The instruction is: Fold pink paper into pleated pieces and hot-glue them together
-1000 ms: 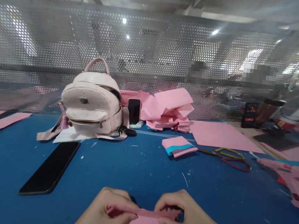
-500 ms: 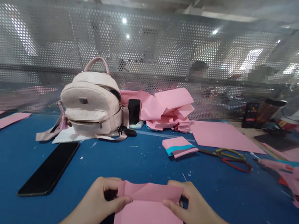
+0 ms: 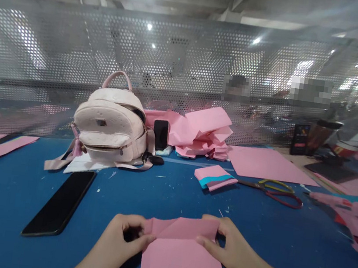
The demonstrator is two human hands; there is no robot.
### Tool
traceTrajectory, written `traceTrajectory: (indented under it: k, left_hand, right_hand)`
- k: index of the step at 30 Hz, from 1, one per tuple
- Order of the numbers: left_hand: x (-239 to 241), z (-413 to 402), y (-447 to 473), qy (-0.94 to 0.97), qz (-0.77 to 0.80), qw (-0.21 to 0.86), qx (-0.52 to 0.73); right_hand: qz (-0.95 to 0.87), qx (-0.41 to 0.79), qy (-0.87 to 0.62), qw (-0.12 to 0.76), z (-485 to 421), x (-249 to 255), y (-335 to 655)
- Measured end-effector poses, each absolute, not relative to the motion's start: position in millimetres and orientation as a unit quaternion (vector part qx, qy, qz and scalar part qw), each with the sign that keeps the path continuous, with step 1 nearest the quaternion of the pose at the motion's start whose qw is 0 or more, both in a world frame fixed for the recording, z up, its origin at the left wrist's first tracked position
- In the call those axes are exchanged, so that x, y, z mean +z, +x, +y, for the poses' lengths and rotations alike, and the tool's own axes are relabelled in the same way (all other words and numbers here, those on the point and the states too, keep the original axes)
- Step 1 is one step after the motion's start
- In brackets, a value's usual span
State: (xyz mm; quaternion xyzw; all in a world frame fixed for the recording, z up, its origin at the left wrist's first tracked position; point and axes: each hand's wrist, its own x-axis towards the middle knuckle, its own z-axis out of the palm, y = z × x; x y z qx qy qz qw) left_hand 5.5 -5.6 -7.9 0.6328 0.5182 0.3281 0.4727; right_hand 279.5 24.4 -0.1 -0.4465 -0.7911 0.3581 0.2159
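Observation:
A pink paper sheet [image 3: 181, 263] lies on the blue table [image 3: 164, 194] at the near edge, its far end folded up into a flap. My left hand [image 3: 120, 243] pinches the flap's left corner between thumb and fingers. My right hand [image 3: 232, 248] pinches the flap's right corner. Both hands are closed on the paper, about a sheet's width apart.
A black phone [image 3: 60, 204] lies left of my hands. Behind it stands a pale pink backpack [image 3: 110, 126], with a second phone [image 3: 160, 134] and a pile of pink paper [image 3: 204, 131]. Scissors [image 3: 273, 192], a small pink-and-teal stack [image 3: 214, 176] and a pink glue gun [image 3: 350, 215] lie to the right. A perforated metal screen [image 3: 187, 73] closes the back.
A second ago the paper's far end was pinched into a narrow strip between my hands. It has since opened out into a taller flap, and both hands have shifted slightly apart.

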Motion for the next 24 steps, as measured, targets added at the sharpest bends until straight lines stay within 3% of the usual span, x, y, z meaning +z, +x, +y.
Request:
traceTrajectory:
  k: [7, 12, 18, 24]
  left_hand:
    - [-11, -22, 16, 0.646, 0.521, 0.463, 0.312]
    - [-13, -22, 19, 0.663, 0.496, 0.486, 0.279]
    - [-13, -13, 11, 0.782, 0.44, 0.317, 0.307]
    - [-12, -9, 6, 0.859, 0.358, 0.217, 0.295]
  right_hand:
    - [-0.814, 0.346, -0.423, 0.198, 12, -2, 276]
    - [-0.834, 0.325, -0.381, 0.231, 9, -7, 276]
    - [-0.879, 0.252, -0.305, 0.265, 16, -7, 273]
    - [-0.917, 0.154, -0.272, 0.246, 21, -11, 275]
